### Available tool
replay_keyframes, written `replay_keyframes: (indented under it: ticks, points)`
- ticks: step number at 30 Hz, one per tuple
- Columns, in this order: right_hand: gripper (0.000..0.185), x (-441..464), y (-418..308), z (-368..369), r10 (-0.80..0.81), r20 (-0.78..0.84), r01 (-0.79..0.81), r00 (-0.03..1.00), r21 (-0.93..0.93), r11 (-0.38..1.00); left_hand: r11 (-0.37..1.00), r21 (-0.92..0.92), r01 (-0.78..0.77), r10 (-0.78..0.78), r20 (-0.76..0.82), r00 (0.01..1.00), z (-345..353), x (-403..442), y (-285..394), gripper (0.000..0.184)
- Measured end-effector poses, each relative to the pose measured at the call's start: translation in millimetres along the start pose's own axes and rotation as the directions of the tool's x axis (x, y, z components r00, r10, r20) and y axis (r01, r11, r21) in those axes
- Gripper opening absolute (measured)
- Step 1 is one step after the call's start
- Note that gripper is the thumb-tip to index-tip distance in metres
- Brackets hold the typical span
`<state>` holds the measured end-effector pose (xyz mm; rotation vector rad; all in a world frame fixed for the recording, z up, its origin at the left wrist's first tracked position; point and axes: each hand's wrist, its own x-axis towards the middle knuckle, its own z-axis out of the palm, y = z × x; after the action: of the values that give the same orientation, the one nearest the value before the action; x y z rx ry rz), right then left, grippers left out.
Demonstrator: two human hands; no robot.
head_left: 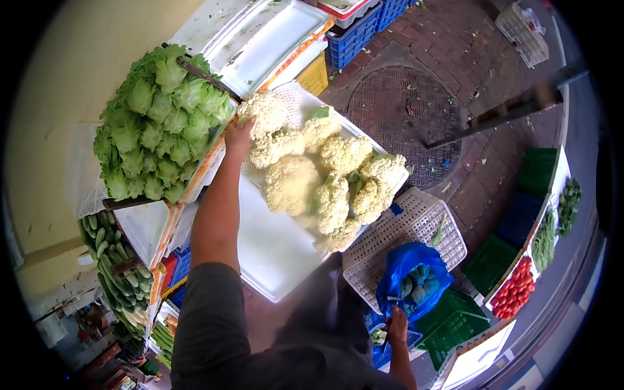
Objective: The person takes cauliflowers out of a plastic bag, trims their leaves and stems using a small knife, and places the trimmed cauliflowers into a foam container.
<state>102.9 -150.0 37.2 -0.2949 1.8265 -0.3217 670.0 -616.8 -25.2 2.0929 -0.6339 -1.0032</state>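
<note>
Cauliflower checked (265,110): located at far L end of white tray (260,244); approx. round, no clear long axis noted.
L hand (240,134): placed against L side of that head; fingers partly hidden, so whether grip is closed on it or only touching can't be told.
Key relation: head is judged to lie just R of L grip and slightly far, in contact; L hand is by far the nearer, R hand being set well apart, near and R. With no long axis to be matched, side of approach is judged to matter most.
R hand (398,323): grip narrow, closed round slim dark tool (386,338), poss. a knife; type not confirmed.
Other cauliflowers (291,185): bunched in tray, R and near of checked head; contact seen betw. several.
Blue bag (391,276): found just far of R hand, beside white crate (365,266); dark green veg. (419,284) held inside, prob. broccoli.
Lettuce (153,123): stacked L of tray.
Cucumbers (120,266): piled near L, below lettuce in view.
</note>
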Motion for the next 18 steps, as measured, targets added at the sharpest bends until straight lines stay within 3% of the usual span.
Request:
replay_keyframes:
  ticks: [2, 3, 5, 6, 7, 10, 13, 16, 17, 18]
  points:
    - [0.042, -2, 12, -1, 0.023, -0.027, -0.023, 0.999, 0.004, 1.000, 0.979, -0.105, 0.176, -0.174, 0.032, 0.984, 2, 16, 2, 0.075]
    - [0.042, -2, 17, 0, 0.034, -0.023, -0.035, 0.999, -0.054, 0.998, 0.962, -0.211, 0.176, -0.178, 0.011, 0.984, 8, 21, -1, 0.094]
    - [0.042, 8, 44, 5, -0.205, 0.030, 0.207, 0.978, -0.233, 0.950, 0.945, -0.270, 0.183, -0.155, 0.122, 0.980, 9, 37, -16, 0.104]
    - [0.042, 10, 51, 4, -0.074, 0.004, 0.074, 0.997, -0.176, 0.982, 0.933, -0.304, 0.192, -0.143, 0.174, 0.974, 9, 45, -23, 0.109]
    - [0.043, -2, 21, 16, 0.058, -0.022, -0.061, 0.998, -0.115, 0.992, 0.929, -0.290, 0.231, -0.193, 0.155, 0.969, 9, 51, -26, 0.109]
    - [0.043, -5, 0, 30, 0.082, 0.030, -0.075, 0.996, -0.193, 0.978, 0.897, -0.342, 0.280, -0.202, 0.246, 0.948, 5, 91, -58, 0.107]
    - [0.043, -12, -27, 43, 0.061, 0.018, -0.057, 0.998, -0.191, 0.980, 0.916, -0.363, 0.170, -0.130, 0.134, 0.982, 10, 30, -6, 0.101]
    - [0.044, 2, -8, 41, 0.066, 0.033, -0.062, 0.997, -0.118, 0.991, 0.909, -0.407, 0.089, -0.029, 0.150, 0.988, 6, 12, 4, 0.088]
    - [0.043, 2, -18, 44, 0.049, 0.047, -0.043, 0.998, -0.121, 0.992, 0.847, -0.529, -0.047, 0.158, 0.167, 0.973, 7, 20, -6, 0.072]
    - [0.042, 5, -31, 48, 0.033, 0.062, -0.025, 0.998, -0.123, 0.992, 0.840, -0.541, -0.039, 0.160, 0.178, 0.971, 2, 28, -16, 0.069]
